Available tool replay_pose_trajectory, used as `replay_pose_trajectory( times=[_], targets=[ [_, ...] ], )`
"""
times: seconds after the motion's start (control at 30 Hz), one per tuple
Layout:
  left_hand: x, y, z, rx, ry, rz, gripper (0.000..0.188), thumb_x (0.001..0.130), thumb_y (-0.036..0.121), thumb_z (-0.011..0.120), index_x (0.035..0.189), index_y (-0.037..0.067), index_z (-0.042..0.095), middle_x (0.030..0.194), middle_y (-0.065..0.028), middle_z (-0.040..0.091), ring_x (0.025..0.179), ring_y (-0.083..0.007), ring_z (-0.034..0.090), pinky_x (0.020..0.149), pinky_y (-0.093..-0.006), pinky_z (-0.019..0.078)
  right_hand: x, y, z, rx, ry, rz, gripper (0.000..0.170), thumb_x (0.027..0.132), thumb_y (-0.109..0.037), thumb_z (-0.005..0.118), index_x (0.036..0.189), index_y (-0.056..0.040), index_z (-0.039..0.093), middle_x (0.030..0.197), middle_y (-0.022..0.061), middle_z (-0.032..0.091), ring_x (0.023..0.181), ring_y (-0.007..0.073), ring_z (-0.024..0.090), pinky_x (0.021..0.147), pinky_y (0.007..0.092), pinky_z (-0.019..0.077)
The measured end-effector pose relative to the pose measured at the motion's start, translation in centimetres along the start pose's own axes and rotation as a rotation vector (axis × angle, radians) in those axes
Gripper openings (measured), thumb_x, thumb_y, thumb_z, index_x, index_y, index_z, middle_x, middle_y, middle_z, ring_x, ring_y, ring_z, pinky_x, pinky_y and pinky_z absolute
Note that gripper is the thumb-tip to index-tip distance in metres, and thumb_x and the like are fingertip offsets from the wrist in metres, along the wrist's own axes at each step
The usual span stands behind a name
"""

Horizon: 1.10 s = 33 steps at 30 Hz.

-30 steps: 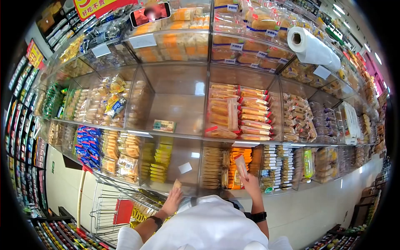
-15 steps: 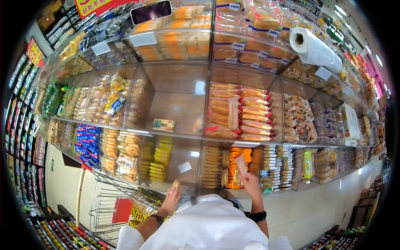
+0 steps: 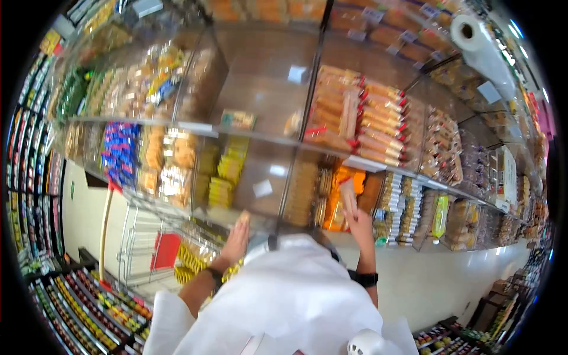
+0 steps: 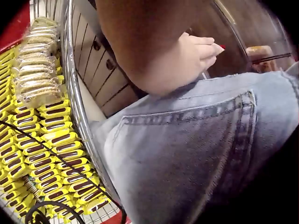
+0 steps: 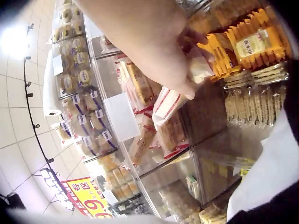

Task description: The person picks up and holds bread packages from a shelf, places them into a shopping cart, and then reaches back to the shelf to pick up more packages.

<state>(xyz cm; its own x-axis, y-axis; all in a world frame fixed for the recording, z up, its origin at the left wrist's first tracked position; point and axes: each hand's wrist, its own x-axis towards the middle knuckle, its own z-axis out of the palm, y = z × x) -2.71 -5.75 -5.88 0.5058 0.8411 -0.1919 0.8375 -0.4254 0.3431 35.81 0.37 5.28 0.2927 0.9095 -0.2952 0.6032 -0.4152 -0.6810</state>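
Observation:
My right hand (image 3: pixel 359 226) grips one end of a long wrapped snack packet (image 3: pixel 348 195), pale with a red end, above the lower bin of orange packets (image 3: pixel 337 204). In the right wrist view, the same packet (image 5: pixel 168 105) sticks out below my fingers. My left hand (image 3: pixel 238 236) rests at the front edge of the lower shelf, its fingers extended. Something small and tan shows by its fingertips; I cannot tell what it is. In the left wrist view, the left hand (image 4: pixel 196 58) reaches past the jeans (image 4: pixel 182 149) toward the bin.
A wire shopping cart (image 3: pixel 131 239) with several yellow packets (image 4: pixel 56 149) stands at my left. Similar red-ended packets (image 3: pixel 381 127) fill a bin on the shelf above. A plastic bag roll (image 3: pixel 473 35) sits at upper right; a wooden pole (image 3: pixel 106 236) leans by the cart.
The head view has tilted down and turned slightly, so the shelves sit higher in it and the phone on top has left view. The right hand still grips its packet.

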Motion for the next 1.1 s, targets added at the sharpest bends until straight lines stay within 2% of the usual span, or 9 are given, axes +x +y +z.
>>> replay_pose_trajectory(
  times=[0.23,0.33,0.53,0.6,0.7,0.8,0.93,1.0,1.1],
  targets=[
    [0.4,0.3,-1.0,0.221,0.029,0.039,0.051,0.077,0.009,0.040,0.125,-0.007,0.028,0.133,-0.0208,0.025,0.126,-0.0319,0.022,0.102,-0.0450,0.0184,0.1,0.3,0.2,-0.051,-0.012,-0.090,0.037,0.076,-0.032,0.061,0.068,0.0030,0.052,0.054,0.0102,0.047,0.049,0.0181,0.043,0.049,0.0318,0.0362],
    [0.7,1.3,-2.4,0.053,0.093,-0.004,0.053,0.074,0.005,0.044,0.125,-0.004,0.030,0.132,-0.0192,0.027,0.124,-0.0312,0.025,0.101,-0.0459,0.0198,0.3,0.1,0.1,-0.036,-0.017,-0.086,0.038,0.076,-0.033,0.061,0.068,0.0031,0.051,0.056,0.0106,0.046,0.051,0.0182,0.043,0.050,0.0323,0.0363],
    [1.7,1.3,-3.2,-0.414,0.375,-0.103,0.043,0.070,-0.005,0.053,0.111,0.001,0.043,0.122,-0.0181,0.038,0.105,-0.0359,0.042,0.088,-0.0390,0.0368,0.1,0.3,-0.2,-0.083,-0.004,-0.110,0.037,0.076,-0.031,0.061,0.069,0.0037,0.051,0.057,0.0120,0.048,0.051,0.0197,0.045,0.051,0.0323,0.0371],
    [2.1,2.0,-2.8,-0.437,0.536,-0.316,0.037,0.069,-0.004,0.056,0.104,0.001,0.046,0.102,-0.0168,0.046,0.090,-0.0339,0.047,0.080,-0.0363,0.0409,0.3,1.1,-0.1,-0.063,0.005,-0.096,0.037,0.076,-0.030,0.061,0.071,0.0046,0.051,0.059,0.0160,0.050,0.051,0.0246,0.049,0.051,0.0346,0.0385],
    [2.5,3.0,-3.6,-0.578,0.703,-0.543,0.035,0.064,-0.005,0.059,0.097,0.001,0.051,0.083,-0.0124,0.048,0.083,-0.0295,0.050,0.073,-0.0330,0.0430,0.2,1.2,-0.1,0.030,0.051,-0.045,0.034,0.077,-0.030,0.061,0.074,0.0036,0.053,0.056,0.0068,0.045,0.051,0.0130,0.040,0.049,0.0287,0.0359],
    [1.9,2.6,-4.2,-0.567,0.443,-0.626,0.032,0.062,-0.005,0.061,0.093,0.001,0.054,0.082,-0.0116,0.048,0.078,-0.0264,0.053,0.065,-0.0299,0.0438,0.1,0.5,-0.4,0.029,0.042,-0.026,0.034,0.077,-0.029,0.061,0.076,0.0043,0.053,0.059,0.0152,0.050,0.050,0.0235,0.047,0.050,0.0337,0.0385],
    [1.5,2.0,-3.3,-0.551,0.424,-0.468,0.019,0.064,0.002,0.064,0.081,-0.002,0.057,0.077,-0.0133,0.053,0.065,-0.0271,0.054,0.059,-0.0330,0.0437,0.1,0.6,-0.3,0.027,0.057,-0.056,0.034,0.077,-0.029,0.061,0.075,0.0037,0.054,0.057,0.0119,0.049,0.050,0.0197,0.046,0.050,0.0322,0.0384],
    [2.0,2.3,-3.8,-0.494,0.360,-0.517,0.015,0.067,0.012,0.063,0.077,0.001,0.061,0.075,-0.0160,0.057,0.072,-0.0307,0.056,0.064,-0.0350,0.0449,0.2,0.9,-0.2,0.017,0.075,-0.087,0.033,0.077,-0.029,0.061,0.072,0.0024,0.054,0.055,0.0067,0.048,0.051,0.0132,0.041,0.049,0.0296,0.0369],
    [3.0,2.1,-4.4,-0.470,0.324,-0.515,0.015,0.066,0.012,0.063,0.074,0.000,0.060,0.071,-0.0171,0.056,0.066,-0.0316,0.055,0.060,-0.0362,0.0448,0.1,0.5,-0.4,-0.024,0.075,-0.075,0.034,0.077,-0.028,0.061,0.067,0.0029,0.051,0.054,0.0086,0.049,0.048,0.0152,0.045,0.048,0.0313,0.0377]
  ],
)
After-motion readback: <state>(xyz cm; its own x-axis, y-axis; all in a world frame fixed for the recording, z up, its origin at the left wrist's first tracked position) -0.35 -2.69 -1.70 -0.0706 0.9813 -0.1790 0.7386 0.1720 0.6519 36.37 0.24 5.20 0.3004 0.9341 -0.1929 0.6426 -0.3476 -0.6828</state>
